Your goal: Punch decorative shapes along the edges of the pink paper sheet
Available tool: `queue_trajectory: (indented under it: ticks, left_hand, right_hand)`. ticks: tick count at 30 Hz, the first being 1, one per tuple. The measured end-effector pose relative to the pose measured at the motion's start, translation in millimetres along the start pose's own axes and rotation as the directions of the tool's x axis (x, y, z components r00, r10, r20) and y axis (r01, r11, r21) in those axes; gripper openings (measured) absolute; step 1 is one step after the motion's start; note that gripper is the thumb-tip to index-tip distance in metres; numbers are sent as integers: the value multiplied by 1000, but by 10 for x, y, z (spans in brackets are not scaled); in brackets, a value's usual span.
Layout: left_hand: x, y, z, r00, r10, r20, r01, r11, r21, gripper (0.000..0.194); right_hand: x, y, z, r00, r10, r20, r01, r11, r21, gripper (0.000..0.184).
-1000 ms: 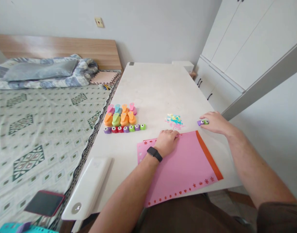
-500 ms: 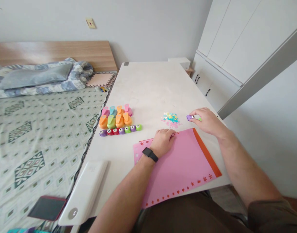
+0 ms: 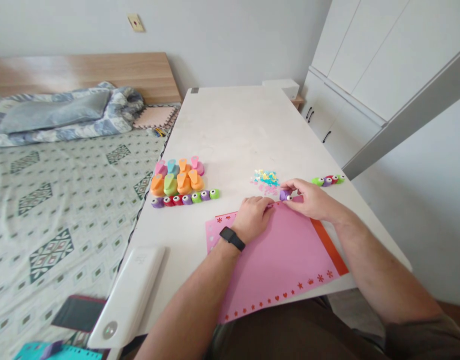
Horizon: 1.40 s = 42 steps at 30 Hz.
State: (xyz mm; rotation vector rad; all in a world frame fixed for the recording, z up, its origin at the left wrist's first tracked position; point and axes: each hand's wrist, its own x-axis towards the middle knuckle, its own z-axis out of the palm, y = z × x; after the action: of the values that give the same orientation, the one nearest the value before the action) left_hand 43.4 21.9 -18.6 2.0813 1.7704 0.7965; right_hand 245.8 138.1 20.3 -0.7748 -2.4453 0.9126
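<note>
My left hand [image 3: 252,216], with a black watch on the wrist, presses on a pink sheet of paper [image 3: 278,250], its fingers curled together at the far edge. My right hand [image 3: 310,199] pinches a small purple craft punch [image 3: 285,194] against that same far edge, right of my left hand. Small cut-out shapes run along the near edge of the pink sheet, with orange-red showing through. Beneath it, an orange-red sheet [image 3: 332,247] sticks out on the right. A pile of paper confetti [image 3: 266,180] in yellow, blue and pink lies just beyond the sheet.
Larger lever punches [image 3: 177,177] stand left on the white table [image 3: 230,130], with a row of small punches [image 3: 186,199] before them. Several more small punches [image 3: 328,180] sit at the right edge. A white laminator-like device [image 3: 130,295] lies front left, beside a bed [image 3: 75,200].
My right hand has brought the purple punch leftward and nearer, to the far edge of the pink sheet. A row of small punches now shows at the right. My left hand stays put.
</note>
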Motion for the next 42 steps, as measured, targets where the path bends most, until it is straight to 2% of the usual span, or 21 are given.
queue_trajectory:
  ticks: [2,7,14,20,28,42]
  left_hand:
    - [1,-5,6,1000,1,-5,-1,1000,-1,18]
    - [-5,-14,20,1000,8,-12,-8,1000,-17,18]
    - [-4,-6,16,1000,-3,-15,3,1000,-25,17]
    - [1,-1,15,1000,-1,-23,0,1000,-22,16]
    - [-1,6,24,1000,-5,-10,5,1000,-9,17]
    - [18,17,20,1000,9,-8,-9,1000,16,17]
  right_hand:
    - [-2,1,-4,1000,-22,-10,22,999,-30,39]
    - [-3,8,-21,998,-58,19,59,996,-69,33]
    - [0,15,-6,998,-58,-31,55,995,-83,31]
    - [-5,-12,6,998,-55,38,58,996,-70,33]
    - [-18,46,-32,998,-43,56,47,996,-75,38]
    - [-29,96,30,999,-44,13,45,994,-96,35]
